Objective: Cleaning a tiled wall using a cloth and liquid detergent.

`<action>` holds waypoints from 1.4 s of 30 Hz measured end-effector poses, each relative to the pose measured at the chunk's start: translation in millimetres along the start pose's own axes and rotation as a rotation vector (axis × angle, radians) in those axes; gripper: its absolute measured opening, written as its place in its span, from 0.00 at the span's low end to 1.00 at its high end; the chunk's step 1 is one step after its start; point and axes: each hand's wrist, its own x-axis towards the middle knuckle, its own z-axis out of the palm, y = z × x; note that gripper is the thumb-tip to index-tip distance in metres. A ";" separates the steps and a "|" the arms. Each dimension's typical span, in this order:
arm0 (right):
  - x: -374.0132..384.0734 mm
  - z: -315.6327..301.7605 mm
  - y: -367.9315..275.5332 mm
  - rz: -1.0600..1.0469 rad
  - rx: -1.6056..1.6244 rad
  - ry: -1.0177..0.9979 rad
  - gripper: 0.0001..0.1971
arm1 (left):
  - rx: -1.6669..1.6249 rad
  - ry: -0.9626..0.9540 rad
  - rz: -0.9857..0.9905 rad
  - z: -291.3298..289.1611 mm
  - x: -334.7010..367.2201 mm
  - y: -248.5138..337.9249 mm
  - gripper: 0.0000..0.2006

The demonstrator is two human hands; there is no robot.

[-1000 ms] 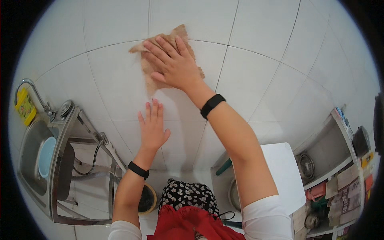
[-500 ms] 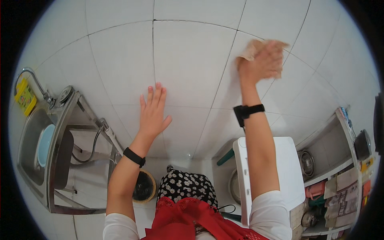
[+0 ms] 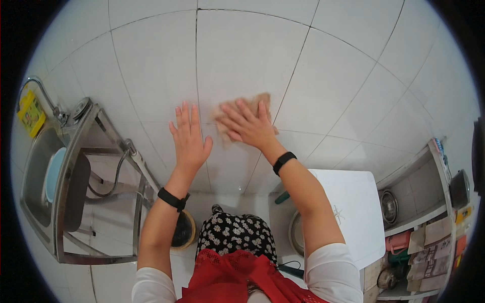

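Observation:
Against the white tiled wall, my right hand holds a beige cloth under its palm, the fingers laid over it and pointing up and left. The cloth is creased and slightly blurred, and its edges stick out around the hand. Just left of it, my left hand lies flat on the tiles with fingers spread, holding nothing. A small gap separates the two hands. Each wrist wears a black band.
At left stands a metal sink holding a light-blue basin, with a yellow container behind. A white-topped table is under my right arm. Shelves with pans and cloths line the right. A dark round bucket is below.
My right hand has swept the cloth down and left across the tiles, from the upper right to beside my left hand. My left hand has stayed nearly in place.

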 end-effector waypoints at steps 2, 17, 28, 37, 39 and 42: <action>-43.3 -5.5 7.0 -0.295 -0.009 -0.145 0.35 | 0.056 -0.051 0.005 -0.3 -7.9 -2.2 0.46; 121.7 -37.5 99.3 0.547 -0.084 0.281 0.29 | 0.106 -0.221 0.074 2.9 -10.3 7.3 0.50; -24.1 -18.7 4.1 -0.288 -0.016 -0.215 0.35 | 0.017 -0.007 -0.039 1.3 -19.6 5.3 0.44; -41.5 -47.1 136.8 0.167 -0.063 0.028 0.24 | 0.092 -0.243 -0.037 2.4 -16.5 10.3 0.51; 18.1 -52.5 137.4 0.358 -0.101 0.104 0.24 | 0.072 -0.243 -0.036 1.8 -17.8 6.9 0.52; 103.9 -47.9 116.6 0.519 -0.112 0.185 0.26 | 0.057 -0.248 -0.033 0.7 -18.4 5.1 0.52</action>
